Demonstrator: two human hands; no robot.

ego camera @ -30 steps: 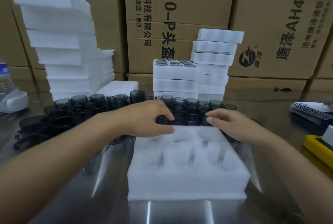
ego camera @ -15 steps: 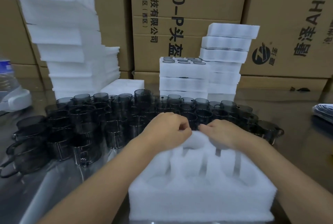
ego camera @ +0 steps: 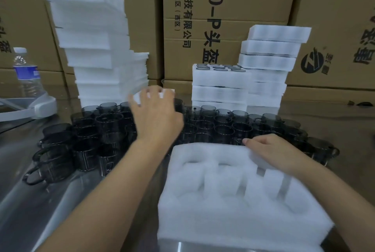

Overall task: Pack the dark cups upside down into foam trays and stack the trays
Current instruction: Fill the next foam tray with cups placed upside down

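An empty white foam tray [ego camera: 223, 221] with round pockets lies in front of me on the metal table. Just behind it stands a crowd of dark see-through cups [ego camera: 223, 130], most upright, a few tipped over at the left. My left hand [ego camera: 156, 117] hovers over the cups with fingers spread and nothing in it; it is blurred. My right hand [ego camera: 269, 150] grips the tray's far right corner, fingers curled over the edge. At the back are two stacks of foam trays [ego camera: 220, 81]; the lower stack's top tray shows dark cup bottoms.
A tall leaning stack of foam trays [ego camera: 91, 38] rises at the back left, with a small foam block [ego camera: 168, 92] beside it. A water bottle [ego camera: 28, 73] stands far left. Cardboard boxes [ego camera: 233, 18] wall off the back.
My left hand has left the tray's far edge and risen up and back over the cups. The right hand stays on the tray's far right corner. The view has tilted down.
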